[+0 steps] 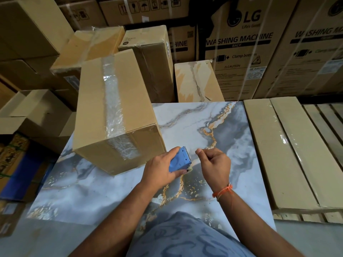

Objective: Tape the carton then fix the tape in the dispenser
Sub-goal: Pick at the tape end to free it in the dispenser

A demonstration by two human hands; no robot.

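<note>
A brown carton (130, 101) stands on the marbled table (194, 119), left of centre. A wide strip of clear tape (113, 101) runs along its top and down its near end. Just in front of the carton's near right corner, my left hand (159, 169) grips a blue tape dispenser (179, 159), toothed edge facing right. My right hand (215, 164) is beside it, thumb and forefinger pinched together close to the dispenser's teeth. A clear tape end between those fingers is too faint to confirm. The tape roll is hidden behind my left hand.
Stacked cartons crowd the far side and left, among them large LG washing machine boxes (239, 47). A torn-top carton (198, 80) stands behind the table. Long flat wrapped cartons (289, 149) lie on a wooden pallet to the right. An open carton (35, 112) is at left.
</note>
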